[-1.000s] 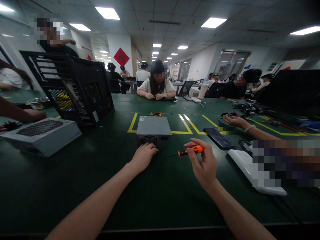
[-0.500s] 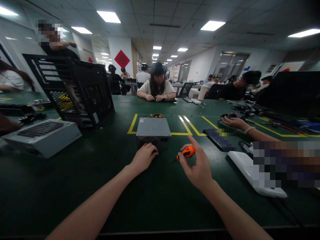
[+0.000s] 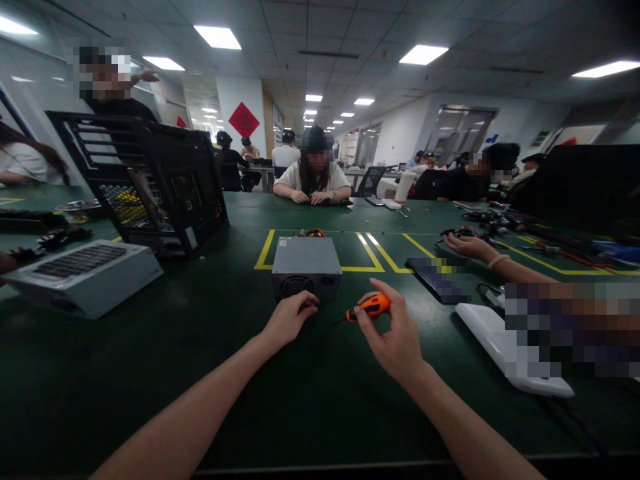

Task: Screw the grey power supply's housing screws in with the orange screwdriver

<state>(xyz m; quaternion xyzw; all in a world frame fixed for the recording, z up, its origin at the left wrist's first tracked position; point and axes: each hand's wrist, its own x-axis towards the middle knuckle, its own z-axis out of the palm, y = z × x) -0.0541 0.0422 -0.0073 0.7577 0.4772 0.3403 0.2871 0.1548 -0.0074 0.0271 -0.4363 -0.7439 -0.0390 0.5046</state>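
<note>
A grey computer power supply (image 3: 307, 257) stands on the green table in front of me, its fan and socket side facing me and coloured wires behind it. My left hand (image 3: 293, 317) is just before its fan side, fingers curled in and thumb close to the index finger; whatever may be between them is hidden. To the right, my right hand (image 3: 395, 330) grips an orange and black screwdriver (image 3: 373, 307) between thumb and fingers. Its thin dark shaft points left, towards my left hand, and touches nothing.
A black computer case (image 3: 150, 180) and a second power supply (image 3: 85, 277) stand at left. On the right are a dark flat pixelated object (image 3: 437, 280), a white flat device (image 3: 500, 347) and a co-worker's hand (image 3: 470, 245) by cables. Another person (image 3: 314, 177) sits opposite.
My left hand has drawn slightly down from the power supply's fan side. The screwdriver has shifted a little left in my right hand, and my index finger now bends over it.
</note>
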